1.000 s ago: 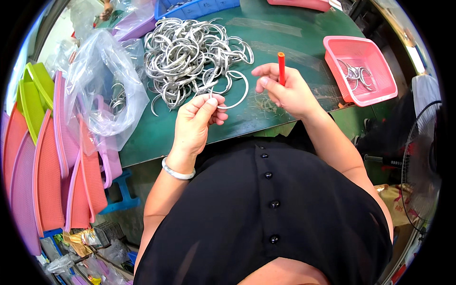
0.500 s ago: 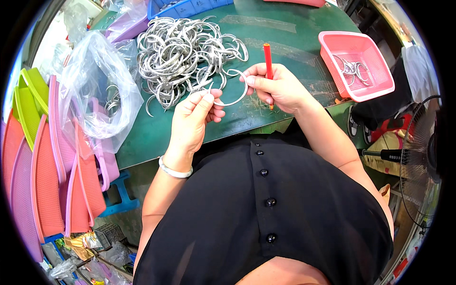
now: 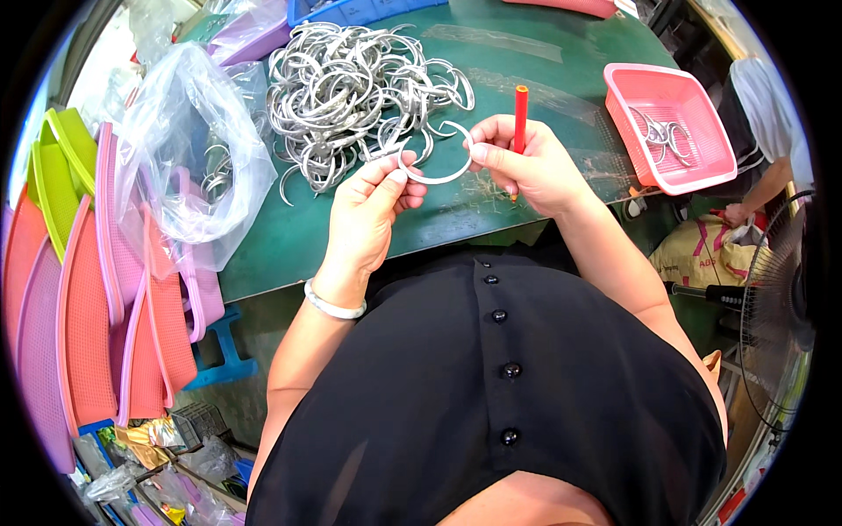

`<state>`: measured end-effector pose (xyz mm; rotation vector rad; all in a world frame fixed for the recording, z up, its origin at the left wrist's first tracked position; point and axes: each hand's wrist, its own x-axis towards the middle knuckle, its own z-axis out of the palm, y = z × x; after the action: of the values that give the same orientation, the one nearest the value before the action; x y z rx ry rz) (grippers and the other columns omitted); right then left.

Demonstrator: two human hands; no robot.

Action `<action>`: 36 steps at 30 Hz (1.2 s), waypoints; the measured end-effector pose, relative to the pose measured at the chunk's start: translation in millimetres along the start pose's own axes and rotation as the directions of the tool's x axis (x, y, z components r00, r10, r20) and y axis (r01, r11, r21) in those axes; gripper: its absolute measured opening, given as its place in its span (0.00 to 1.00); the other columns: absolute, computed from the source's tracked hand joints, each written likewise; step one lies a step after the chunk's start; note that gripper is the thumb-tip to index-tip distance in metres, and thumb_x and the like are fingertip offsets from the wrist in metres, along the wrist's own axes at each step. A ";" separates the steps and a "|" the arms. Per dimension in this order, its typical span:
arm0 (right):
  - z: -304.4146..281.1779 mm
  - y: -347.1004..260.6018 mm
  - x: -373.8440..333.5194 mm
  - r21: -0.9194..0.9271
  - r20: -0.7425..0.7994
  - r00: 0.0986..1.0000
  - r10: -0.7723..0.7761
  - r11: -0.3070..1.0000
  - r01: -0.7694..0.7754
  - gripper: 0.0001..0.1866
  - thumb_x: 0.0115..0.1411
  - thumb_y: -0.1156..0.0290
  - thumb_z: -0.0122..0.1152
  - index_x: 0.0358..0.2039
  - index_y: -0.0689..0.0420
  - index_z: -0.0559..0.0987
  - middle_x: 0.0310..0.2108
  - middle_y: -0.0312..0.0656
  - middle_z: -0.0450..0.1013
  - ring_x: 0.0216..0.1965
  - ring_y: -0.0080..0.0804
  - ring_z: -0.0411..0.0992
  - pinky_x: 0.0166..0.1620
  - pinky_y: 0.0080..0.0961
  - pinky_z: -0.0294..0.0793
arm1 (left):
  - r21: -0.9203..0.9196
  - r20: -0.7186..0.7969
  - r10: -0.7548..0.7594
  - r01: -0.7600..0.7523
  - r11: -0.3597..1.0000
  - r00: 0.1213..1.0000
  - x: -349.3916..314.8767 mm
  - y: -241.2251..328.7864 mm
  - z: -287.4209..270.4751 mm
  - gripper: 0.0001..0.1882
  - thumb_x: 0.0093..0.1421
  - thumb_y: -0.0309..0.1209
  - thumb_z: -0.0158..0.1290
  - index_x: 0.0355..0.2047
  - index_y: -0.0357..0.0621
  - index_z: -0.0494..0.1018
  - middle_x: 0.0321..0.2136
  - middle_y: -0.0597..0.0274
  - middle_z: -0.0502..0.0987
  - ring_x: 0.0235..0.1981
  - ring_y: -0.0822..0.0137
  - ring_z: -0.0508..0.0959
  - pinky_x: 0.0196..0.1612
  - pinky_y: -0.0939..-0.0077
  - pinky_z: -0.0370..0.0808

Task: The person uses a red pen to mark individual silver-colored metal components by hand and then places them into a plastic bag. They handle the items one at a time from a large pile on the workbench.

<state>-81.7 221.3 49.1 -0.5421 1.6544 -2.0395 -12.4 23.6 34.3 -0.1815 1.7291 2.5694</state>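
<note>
Between my hands is a thin, open silver bangle [image 3: 445, 181], its gap facing up and away from me. The thumb and fingers of my left hand [image 3: 367, 200] pinch its left end. My right hand [image 3: 545, 172] pinches its right side and also keeps a red pencil [image 3: 521, 121] upright among the fingers. Just beyond my left hand lies a tangled heap of similar silver bangles [image 3: 344, 92] on the green table [image 3: 491, 66]. A pink basket [image 3: 669, 74] at the right holds several bangles [image 3: 668, 140].
A clear plastic bag [image 3: 167, 105] with some metal pieces hangs at the table's left. Beside it stand stacked red, purple and green baskets [image 3: 86, 324]. A blue crate [image 3: 368, 12] sits at the back. At right are a fan [image 3: 772, 298], a sack [image 3: 693, 252] and another person's arm [image 3: 765, 191].
Both hands still hold the bangle, almost unmoved. The whole view has shifted slightly. At the right, the other person's arm now reaches down by the sack, where shoes showed before.
</note>
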 end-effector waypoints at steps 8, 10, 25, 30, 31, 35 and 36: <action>2.3 1.1 -3.4 0.017 -0.007 1.000 -0.016 1.000 0.016 0.07 0.54 0.72 0.56 0.31 0.61 0.74 0.23 0.37 0.71 0.12 0.11 0.56 0.17 0.09 0.54 | -0.009 -0.019 -0.011 0.011 1.000 1.000 -1.5 0.0 0.4 0.11 0.59 0.24 0.44 0.42 0.34 0.68 0.29 0.61 0.74 0.28 0.73 0.73 0.34 0.82 0.72; 1.4 1.9 -3.4 0.017 -0.010 1.000 -0.004 1.000 0.004 0.07 0.54 0.72 0.55 0.31 0.62 0.74 0.23 0.37 0.71 0.12 0.11 0.57 0.17 0.09 0.54 | -0.014 -0.012 -0.007 0.007 1.000 1.000 -1.6 -0.7 -0.2 0.11 0.59 0.24 0.44 0.42 0.34 0.68 0.29 0.61 0.74 0.28 0.73 0.73 0.34 0.82 0.72; -11.6 5.4 9.8 -0.072 -0.023 0.969 0.244 0.967 -0.245 0.07 0.49 0.70 0.56 0.24 0.62 0.73 0.15 0.38 0.68 0.09 0.14 0.55 0.11 0.13 0.49 | -0.041 0.051 -0.107 0.109 0.993 0.993 -3.8 2.1 0.1 0.12 0.60 0.29 0.44 0.40 0.34 0.68 0.26 0.58 0.75 0.24 0.71 0.75 0.28 0.82 0.73; -8.7 6.5 20.3 -0.142 -0.010 0.941 0.339 0.931 -0.336 0.07 0.49 0.70 0.54 0.22 0.62 0.73 0.14 0.37 0.68 0.07 0.13 0.54 0.10 0.12 0.47 | -0.076 0.108 -0.200 0.209 0.975 0.974 -4.6 1.8 -1.8 0.10 0.60 0.30 0.44 0.34 0.35 0.69 0.25 0.58 0.75 0.23 0.70 0.76 0.25 0.81 0.74; -8.0 7.3 22.2 -0.151 -0.013 0.938 0.346 0.927 -0.344 0.07 0.49 0.70 0.54 0.22 0.62 0.73 0.14 0.37 0.68 0.07 0.13 0.54 0.10 0.12 0.47 | -0.087 0.105 -0.204 0.214 0.973 0.973 -4.7 1.1 -2.1 0.10 0.60 0.30 0.44 0.33 0.35 0.68 0.25 0.57 0.75 0.24 0.69 0.77 0.26 0.81 0.74; -6.1 13.2 26.8 -0.170 -0.011 0.935 0.356 0.920 -0.352 0.07 0.50 0.70 0.54 0.22 0.62 0.74 0.14 0.38 0.68 0.06 0.13 0.54 0.09 0.12 0.46 | -0.110 0.088 -0.214 0.223 0.969 0.973 -6.0 -1.6 -3.3 0.09 0.60 0.30 0.44 0.31 0.36 0.68 0.26 0.56 0.75 0.25 0.68 0.77 0.27 0.80 0.75; -5.4 13.5 27.0 -0.174 -0.008 0.936 0.351 0.921 -0.347 0.08 0.50 0.70 0.54 0.22 0.62 0.74 0.14 0.37 0.68 0.06 0.13 0.54 0.10 0.12 0.46 | -0.110 0.082 -0.215 0.224 0.968 0.973 -6.4 -2.1 -3.7 0.09 0.60 0.30 0.44 0.31 0.36 0.68 0.26 0.56 0.75 0.25 0.68 0.77 0.27 0.79 0.75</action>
<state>-105.6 207.7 35.3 -0.2965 1.7795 -1.6377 -5.6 21.1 31.7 -0.2676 1.4436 2.4854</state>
